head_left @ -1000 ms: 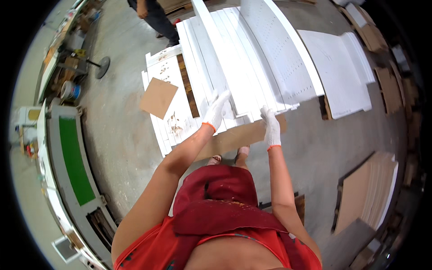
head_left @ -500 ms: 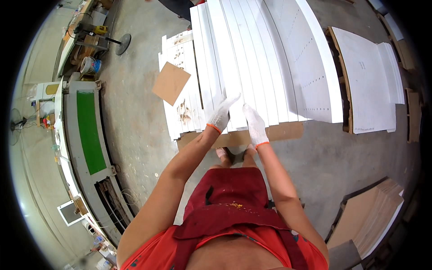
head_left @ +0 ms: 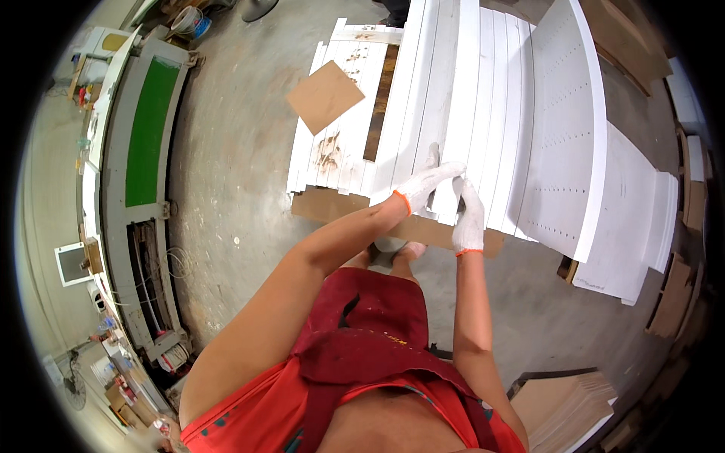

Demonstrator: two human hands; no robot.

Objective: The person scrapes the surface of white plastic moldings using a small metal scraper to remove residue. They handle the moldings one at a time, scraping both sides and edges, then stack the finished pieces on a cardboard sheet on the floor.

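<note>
Both my hands wear white knit gloves with orange cuffs. They are at the near end of a long white board [head_left: 459, 98], which lies above a row of similar white boards [head_left: 498, 113]. My left hand [head_left: 429, 183] is closed over the board's left near corner, its thumb pointing away from me. On the right side of the same end, my right hand [head_left: 470, 215] grips with its fingertips close to those of the left hand. The undersides of the fingers are hidden.
A brown square sheet [head_left: 325, 98] lies on stained white boards [head_left: 340, 151] at left. A tall white panel with rows of holes [head_left: 566, 128] stands at right. Brown sheets [head_left: 566, 415] are stacked at lower right. A machine with a green top [head_left: 155, 128] stands far left.
My view has turned, and both hands have moved right with the white board. A wider dark strip now shows between the stained boards and the middle row.
</note>
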